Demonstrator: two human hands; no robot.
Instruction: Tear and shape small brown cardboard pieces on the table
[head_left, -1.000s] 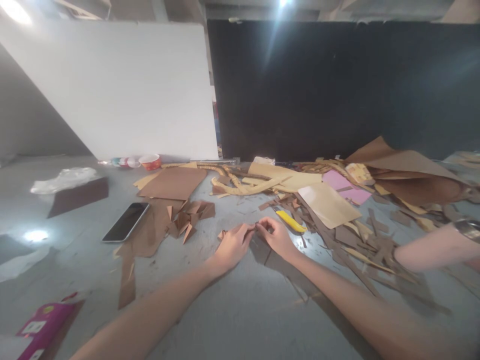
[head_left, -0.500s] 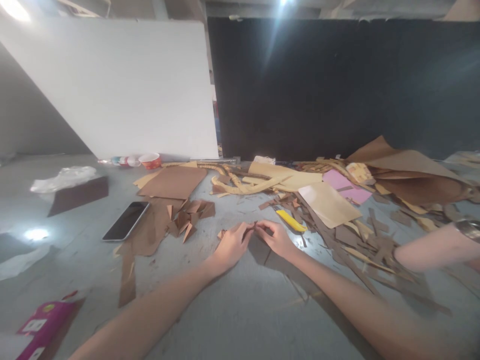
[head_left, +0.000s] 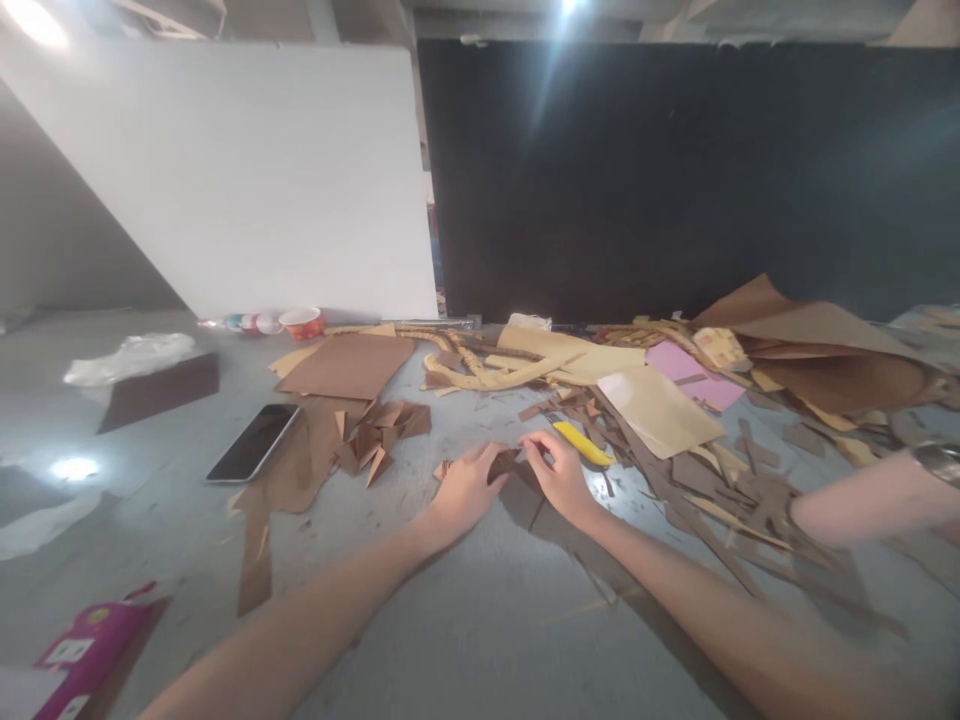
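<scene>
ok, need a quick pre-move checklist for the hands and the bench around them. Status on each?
1. Both hands in view: ok, left hand and right hand are close together.
2. Grip on the small brown piece at the fingertips: cannot tell, too small and blurred.
3. Yellow cutter well away from the hands: not ok, it lies right beside the right hand.
4. Cutter blade retracted: cannot tell.
5. Phone out of the way: ok, off to the left of the hands.
6. Other person's arm apart from these hands: ok, over the scraps at far right.
</scene>
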